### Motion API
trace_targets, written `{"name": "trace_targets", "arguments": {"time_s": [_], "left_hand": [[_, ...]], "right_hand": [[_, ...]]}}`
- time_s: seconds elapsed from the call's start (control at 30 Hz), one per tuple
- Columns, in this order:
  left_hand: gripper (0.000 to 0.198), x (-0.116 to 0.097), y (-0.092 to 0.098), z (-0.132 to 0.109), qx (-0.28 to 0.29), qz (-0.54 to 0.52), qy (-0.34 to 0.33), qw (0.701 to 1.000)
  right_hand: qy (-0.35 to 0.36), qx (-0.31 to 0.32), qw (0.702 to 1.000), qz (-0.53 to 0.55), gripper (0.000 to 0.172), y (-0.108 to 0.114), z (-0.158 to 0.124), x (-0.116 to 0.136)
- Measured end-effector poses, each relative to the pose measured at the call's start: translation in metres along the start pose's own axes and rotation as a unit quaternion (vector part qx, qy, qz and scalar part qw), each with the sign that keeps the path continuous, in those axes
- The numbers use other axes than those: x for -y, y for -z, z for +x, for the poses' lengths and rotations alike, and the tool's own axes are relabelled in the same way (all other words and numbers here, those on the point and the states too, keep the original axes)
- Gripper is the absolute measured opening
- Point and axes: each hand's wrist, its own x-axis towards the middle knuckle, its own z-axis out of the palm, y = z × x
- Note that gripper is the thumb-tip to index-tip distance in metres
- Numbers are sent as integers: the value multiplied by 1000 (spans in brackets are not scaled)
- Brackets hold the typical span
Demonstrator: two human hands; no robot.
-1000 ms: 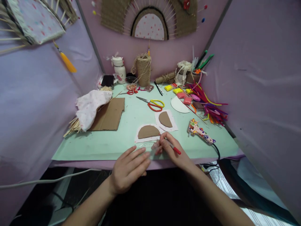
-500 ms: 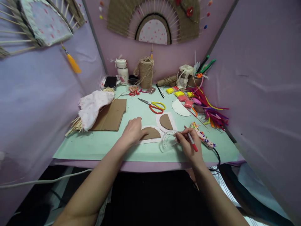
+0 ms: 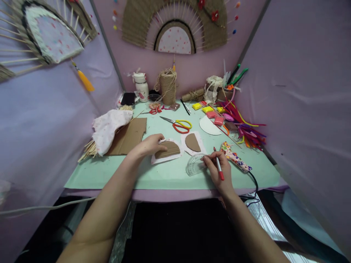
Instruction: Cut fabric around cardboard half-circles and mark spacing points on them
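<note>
My left hand [image 3: 153, 144] grips the left edge of a brown cardboard half-circle [image 3: 170, 149], thumb over its face. Under it lies a piece of white fabric [image 3: 164, 159] with a margin showing; the fingers beneath are partly hidden. My right hand [image 3: 221, 168] pinches a clear plastic protractor [image 3: 194, 165] at its right side, low over the table. The same hand keeps a red-and-white pen [image 3: 219, 166] between its fingers, slanting upward. A smaller cardboard half-circle [image 3: 192, 143] rests on another fabric piece [image 3: 202, 147] just beyond the protractor.
Yellow-and-red-handled scissors [image 3: 181, 125] lie behind the half-circles. A patterned glue gun [image 3: 236, 157] with a black cord is right of my right hand. Patterned cloth [image 3: 109, 126] over sticks and a cardboard sheet [image 3: 127, 138] lie left. A twine spool [image 3: 168, 87] and white bottle [image 3: 141, 87] stand behind.
My left hand has shifted left, carrying the larger half-circle and its fabric away from the protractor. The right hand keeps the protractor and pen and has moved only slightly. The view has shifted a little.
</note>
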Motion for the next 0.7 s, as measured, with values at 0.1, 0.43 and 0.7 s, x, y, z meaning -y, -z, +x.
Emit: {"name": "trace_targets", "arguments": {"time_s": [0.1,0.43,0.7], "left_hand": [[26,10,12,10,-51,15,17,998],[39,-23,-14,35,-232,16,27,972],[62,-113,-73,40,-158,35,-46,986]], "right_hand": [[-3,1,1000,-5,25,-1,-1,2],[11,-14,1000,12,27,-4,-3,1],[78,-107,987,87,24,-3,-9,1]]}}
